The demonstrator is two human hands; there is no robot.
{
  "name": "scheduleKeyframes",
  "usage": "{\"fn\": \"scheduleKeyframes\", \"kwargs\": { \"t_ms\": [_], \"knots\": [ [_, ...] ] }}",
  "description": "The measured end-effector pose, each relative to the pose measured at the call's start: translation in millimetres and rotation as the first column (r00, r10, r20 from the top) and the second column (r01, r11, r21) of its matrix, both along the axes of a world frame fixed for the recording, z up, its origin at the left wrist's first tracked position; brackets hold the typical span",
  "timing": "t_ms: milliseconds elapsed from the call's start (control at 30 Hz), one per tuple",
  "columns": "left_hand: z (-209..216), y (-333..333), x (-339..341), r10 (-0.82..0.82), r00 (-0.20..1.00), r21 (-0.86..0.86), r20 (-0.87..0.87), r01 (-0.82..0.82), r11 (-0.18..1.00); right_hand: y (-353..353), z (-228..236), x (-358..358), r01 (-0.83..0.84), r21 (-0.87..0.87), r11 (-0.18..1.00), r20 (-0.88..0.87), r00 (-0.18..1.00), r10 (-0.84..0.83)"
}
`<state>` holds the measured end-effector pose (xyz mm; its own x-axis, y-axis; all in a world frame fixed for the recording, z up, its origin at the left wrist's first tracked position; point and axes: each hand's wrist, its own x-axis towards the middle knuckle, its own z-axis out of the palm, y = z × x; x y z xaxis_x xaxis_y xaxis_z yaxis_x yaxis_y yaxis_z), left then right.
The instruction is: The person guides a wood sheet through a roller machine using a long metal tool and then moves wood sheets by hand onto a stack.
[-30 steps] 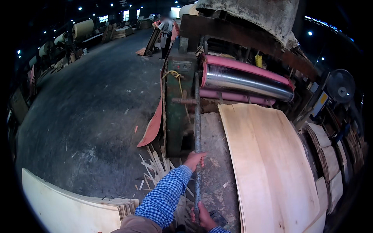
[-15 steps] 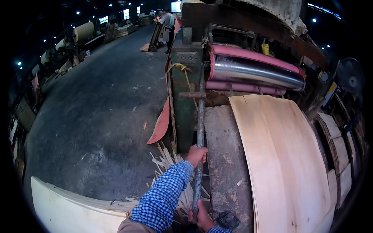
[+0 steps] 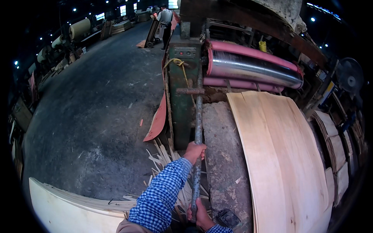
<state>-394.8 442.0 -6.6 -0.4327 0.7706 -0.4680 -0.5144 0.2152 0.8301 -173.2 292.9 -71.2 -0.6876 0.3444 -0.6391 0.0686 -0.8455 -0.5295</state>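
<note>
The right hand (image 3: 200, 216) is wrapped around the near end of a mottled metal pipe (image 3: 197, 176); the left hand (image 3: 195, 152) grips it farther up. Right of the hands lie wood veneer sheets (image 3: 279, 163); just left, wood strips (image 3: 165, 153). Beyond them, the pipe reaches a rusty crossbar (image 3: 190, 91) before a green machine housing (image 3: 180, 120), beside a shiny metal roller (image 3: 248, 69). Farthest, a person (image 3: 166, 16) stands by a hand truck (image 3: 153, 33).

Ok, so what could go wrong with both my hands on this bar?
Your left hand and right hand grip the metal bar; a slip might cost you your balance. The wood strips on the floor could trip you. The shiny roller ahead might catch your sleeve if it's running and you lean in.
</note>
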Motion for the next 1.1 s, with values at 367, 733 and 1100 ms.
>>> {"fn": "scheduleKeyframes", "kwargs": {
  "t_ms": [367, 733, 1100],
  "knots": [
    [-4.1, 0.3, -2.7, -0.021, 1.000, -0.025, 0.003, 0.021, 0.999, -1.1, -4.3, 0.1, 0.002, -0.019, 1.000, 0.020, 1.000, -0.002],
    [-5.1, 0.0, -2.6, -0.028, 1.000, -0.014, 0.002, 0.028, 1.000, -0.6, 6.4, -0.9, 0.009, -0.040, 0.999, 0.034, 0.999, -0.008],
    [-5.9, 0.5, -3.7, -0.038, 0.999, -0.006, 0.001, 0.038, 0.999, -0.8, 1.7, -1.2, 0.003, -0.076, 0.997, 0.037, 0.999, 0.000]
  ]
}}
